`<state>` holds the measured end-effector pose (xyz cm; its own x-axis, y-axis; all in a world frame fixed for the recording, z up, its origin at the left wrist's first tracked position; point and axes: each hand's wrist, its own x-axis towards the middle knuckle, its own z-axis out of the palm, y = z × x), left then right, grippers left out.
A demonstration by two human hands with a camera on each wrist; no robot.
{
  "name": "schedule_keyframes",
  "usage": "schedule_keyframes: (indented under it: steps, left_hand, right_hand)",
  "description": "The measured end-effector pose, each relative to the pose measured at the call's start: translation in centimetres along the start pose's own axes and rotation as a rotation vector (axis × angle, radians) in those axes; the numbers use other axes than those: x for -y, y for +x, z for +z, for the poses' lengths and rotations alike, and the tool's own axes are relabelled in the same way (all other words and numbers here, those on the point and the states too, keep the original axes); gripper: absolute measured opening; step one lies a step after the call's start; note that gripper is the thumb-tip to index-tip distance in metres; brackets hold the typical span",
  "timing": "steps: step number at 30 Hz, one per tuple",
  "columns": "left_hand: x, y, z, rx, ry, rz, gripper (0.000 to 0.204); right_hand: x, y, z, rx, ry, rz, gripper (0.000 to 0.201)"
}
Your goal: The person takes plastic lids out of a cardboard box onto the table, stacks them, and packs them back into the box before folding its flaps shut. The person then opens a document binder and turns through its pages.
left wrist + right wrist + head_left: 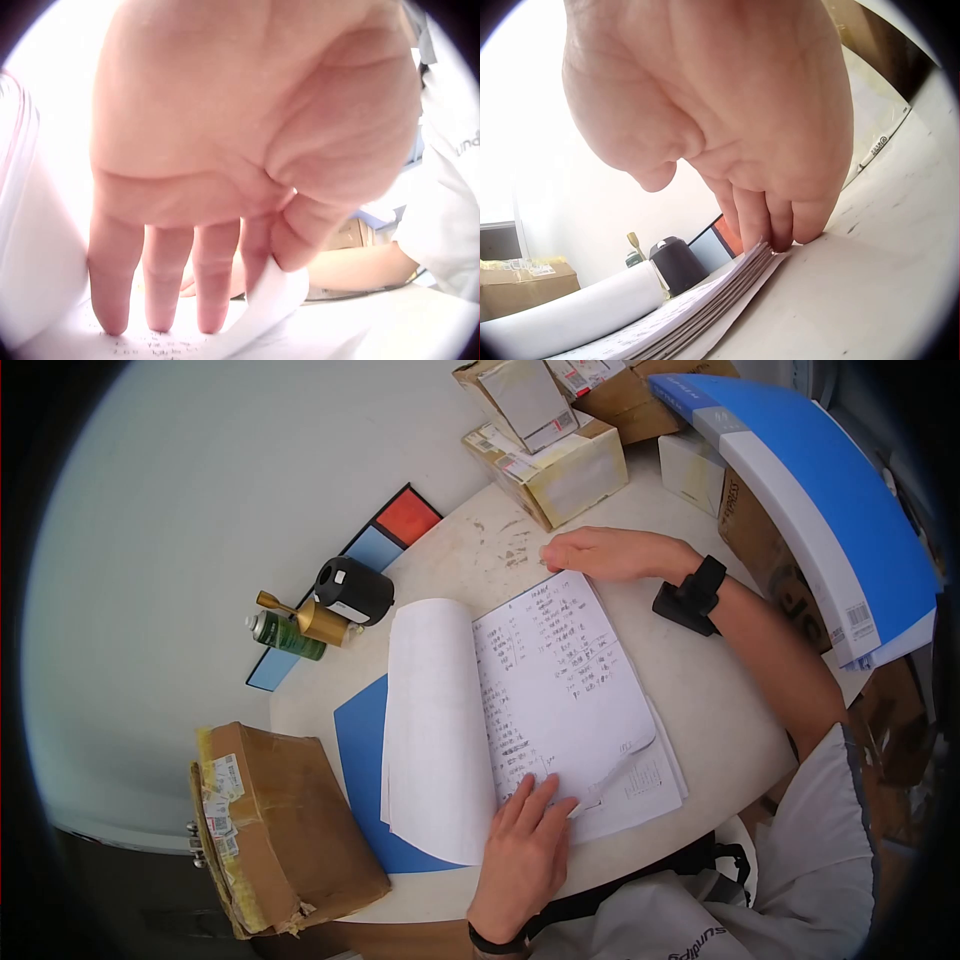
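Observation:
A notepad with handwritten pages (560, 650) lies open on the table, its turned leaves rolled over in a white curve (432, 730). My left hand (522, 850) is at the page's lower edge, three fingertips down on the writing. In the left wrist view, its thumb and index finger pinch the lifted, curling page corner (279, 296). At the far end of the pad is my right hand (625, 554), fingers extended and thumb held apart. The right wrist view shows its fingertips right at the edge of the stacked sheets (727, 304).
A blue folder (365, 750) lies under the pad. A worn cardboard box (300, 820) stands at the left. Against the wall are a black cylinder (355, 590) and a green can (288, 635). Boxes (575, 470) and a large blue binder (820, 490) line the far right.

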<state>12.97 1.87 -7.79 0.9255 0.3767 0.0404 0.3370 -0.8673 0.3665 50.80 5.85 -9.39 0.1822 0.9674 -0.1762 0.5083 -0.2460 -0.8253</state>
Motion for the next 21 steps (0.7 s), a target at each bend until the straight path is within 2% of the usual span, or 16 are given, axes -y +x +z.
schedule_keyframes:
  steps: [3, 4, 6, 7, 8, 9, 10, 11, 13, 14, 16, 17, 18, 19, 20, 21]
  left_hand:
    - [-0.6, 1.1, 0.1, -0.162, -0.074, -0.057, 0.024]
    - [-0.8, 0.9, -0.2, -0.165, -0.074, -0.060, 0.024]
    - [-0.9, 0.4, -0.9, -0.204, -0.044, -0.388, 0.017]
    - [0.1, -0.3, -0.9, -0.453, -0.153, -0.455, 0.014]
    - [0.2, -0.7, -2.2, -0.622, -0.188, -0.589, 0.012]
    - [1.8, -1.7, -2.7, -0.792, -0.212, -0.628, 0.011]
    - [4.8, -3.8, -3.1, -0.859, -0.168, -0.624, 0.008]
    - [5.2, -4.9, -4.7, -0.782, 0.141, -0.648, 0.007]
    - [5.4, -5.9, -5.2, -1.008, 0.249, -0.704, 0.019]
    - [4.5, -5.8, -5.1, -1.010, 0.254, -0.713, 0.019]
    - [1.4, -4.5, -4.3, -0.911, 0.070, -0.497, 0.029]
    - [-0.3, -3.3, -3.5, -0.721, -0.076, -0.376, 0.032]
    - [-1.4, -2.1, -3.3, -0.424, -0.079, -0.183, 0.043]
    - [-2.3, -0.6, -2.5, -0.156, -0.082, -0.100, 0.062]
    - [-2.6, 0.4, -1.0, -0.029, 0.026, 0.016, 0.075]
    - [-2.4, 0.7, 0.0, -0.031, 0.024, 0.026, 0.075]
  right_hand:
    - [-0.6, 0.7, 0.2, 0.001, 0.000, 0.011, 0.059]
    - [-1.0, 1.0, 0.3, 0.004, -0.001, 0.009, 0.059]
    - [-1.4, 1.1, 0.4, 0.001, 0.034, -0.019, 0.060]
    - [-1.7, 1.0, 0.3, -0.002, 0.032, -0.014, 0.060]
    - [-1.7, 0.8, 0.5, -0.040, 0.021, -0.045, 0.063]
    - [-1.7, 0.7, 0.6, -0.078, 0.014, -0.080, 0.067]
    - [-1.8, 0.7, 0.6, -0.084, 0.022, -0.081, 0.067]
    - [-1.8, 0.7, 0.6, -0.089, 0.006, -0.071, 0.066]
    - [-1.6, 0.8, 0.7, -0.087, 0.001, -0.064, 0.066]
    - [-1.5, 0.6, 0.5, -0.072, 0.014, -0.040, 0.060]
    - [-1.2, 0.7, 0.6, -0.048, 0.015, -0.018, 0.057]
    - [-1.3, 0.9, 0.6, -0.026, 0.026, -0.022, 0.056]
    - [-1.3, 1.0, 0.5, -0.008, 0.037, -0.024, 0.054]
    - [-1.1, 0.9, 0.3, -0.013, 0.025, -0.022, 0.054]
    - [-0.9, 0.8, 0.2, 0.000, -0.005, -0.041, 0.053]
    - [-0.9, 0.8, 0.3, 0.014, -0.029, -0.059, 0.052]
